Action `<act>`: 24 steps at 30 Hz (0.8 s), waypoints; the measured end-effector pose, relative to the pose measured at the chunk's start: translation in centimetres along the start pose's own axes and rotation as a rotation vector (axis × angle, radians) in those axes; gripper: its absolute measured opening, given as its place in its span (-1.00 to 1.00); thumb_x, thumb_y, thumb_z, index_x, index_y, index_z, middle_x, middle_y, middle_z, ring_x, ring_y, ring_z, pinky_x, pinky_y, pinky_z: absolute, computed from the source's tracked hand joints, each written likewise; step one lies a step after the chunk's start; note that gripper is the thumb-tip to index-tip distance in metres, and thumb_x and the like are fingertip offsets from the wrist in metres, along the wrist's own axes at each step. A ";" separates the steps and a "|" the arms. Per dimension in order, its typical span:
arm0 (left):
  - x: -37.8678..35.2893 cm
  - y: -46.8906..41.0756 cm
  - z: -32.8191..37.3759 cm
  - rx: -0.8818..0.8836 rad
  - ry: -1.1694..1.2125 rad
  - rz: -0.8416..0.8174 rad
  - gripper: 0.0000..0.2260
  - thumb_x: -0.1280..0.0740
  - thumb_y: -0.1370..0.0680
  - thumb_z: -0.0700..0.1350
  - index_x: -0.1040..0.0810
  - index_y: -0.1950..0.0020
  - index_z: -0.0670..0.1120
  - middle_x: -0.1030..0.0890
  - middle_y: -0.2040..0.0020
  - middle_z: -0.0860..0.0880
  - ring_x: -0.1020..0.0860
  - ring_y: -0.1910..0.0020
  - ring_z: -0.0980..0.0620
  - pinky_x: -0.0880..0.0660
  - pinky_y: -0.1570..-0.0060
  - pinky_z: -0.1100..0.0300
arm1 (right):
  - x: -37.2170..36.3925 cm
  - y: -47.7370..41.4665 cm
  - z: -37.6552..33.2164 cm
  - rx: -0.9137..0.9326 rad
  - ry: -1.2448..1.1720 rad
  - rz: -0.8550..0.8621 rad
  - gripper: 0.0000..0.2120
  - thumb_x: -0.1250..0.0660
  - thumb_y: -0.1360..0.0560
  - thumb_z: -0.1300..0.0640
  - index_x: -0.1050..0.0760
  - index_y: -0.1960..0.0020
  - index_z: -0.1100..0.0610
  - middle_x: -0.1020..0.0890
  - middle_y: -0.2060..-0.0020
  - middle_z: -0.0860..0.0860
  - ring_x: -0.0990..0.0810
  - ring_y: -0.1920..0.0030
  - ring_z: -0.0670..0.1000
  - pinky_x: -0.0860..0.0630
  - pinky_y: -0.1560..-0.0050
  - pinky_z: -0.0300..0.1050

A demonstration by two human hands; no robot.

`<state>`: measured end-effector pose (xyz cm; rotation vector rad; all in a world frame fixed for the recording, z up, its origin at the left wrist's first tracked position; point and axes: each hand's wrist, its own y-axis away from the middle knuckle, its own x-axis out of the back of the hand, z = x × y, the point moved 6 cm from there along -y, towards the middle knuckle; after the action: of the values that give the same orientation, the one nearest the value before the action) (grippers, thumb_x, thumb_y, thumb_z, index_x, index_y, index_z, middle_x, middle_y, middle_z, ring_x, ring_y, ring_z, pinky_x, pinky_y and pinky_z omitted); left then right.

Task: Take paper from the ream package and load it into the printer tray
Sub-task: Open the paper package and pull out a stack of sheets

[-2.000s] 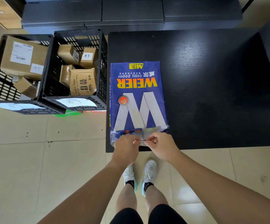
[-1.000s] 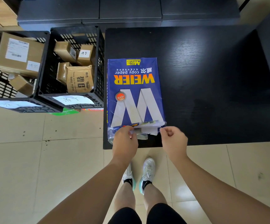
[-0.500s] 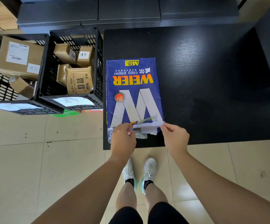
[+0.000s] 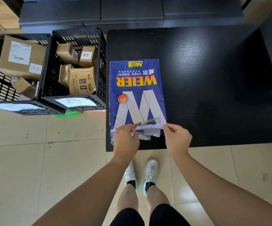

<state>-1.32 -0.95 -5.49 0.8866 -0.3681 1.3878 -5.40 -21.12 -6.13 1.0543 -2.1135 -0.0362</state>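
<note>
My left hand (image 4: pixel 125 139) and right hand (image 4: pixel 177 139) pinch the ream's (image 4: pixel 137 93) torn near end at the table's (image 4: pixel 213 79) front-left corner; right side open.

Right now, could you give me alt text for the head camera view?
Two bare hands, left hand and right hand, pinch the torn near end of a blue ream package on a black table. Black crates of cardboard boxes stand to the left.

Head-worn view, steeply downward
</note>
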 end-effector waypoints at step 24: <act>0.5 -0.7 0.4 -0.022 -0.015 -0.034 -0.81 -0.35 -0.54 -0.24 -0.65 -0.12 -0.14 -0.67 0.01 -0.07 -0.58 -0.05 -0.02 -0.37 -0.07 0.31 | -1.2 -0.7 1.8 -0.192 -0.093 0.057 -0.86 -0.43 -0.50 0.10 -0.69 0.01 0.14 -0.69 0.24 -0.02 -0.62 0.21 -0.05 -0.57 0.11 -0.12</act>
<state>-0.51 -0.89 -5.13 0.8816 -0.3770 1.3440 -5.60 -21.24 -8.38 0.8939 -2.1729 -0.2597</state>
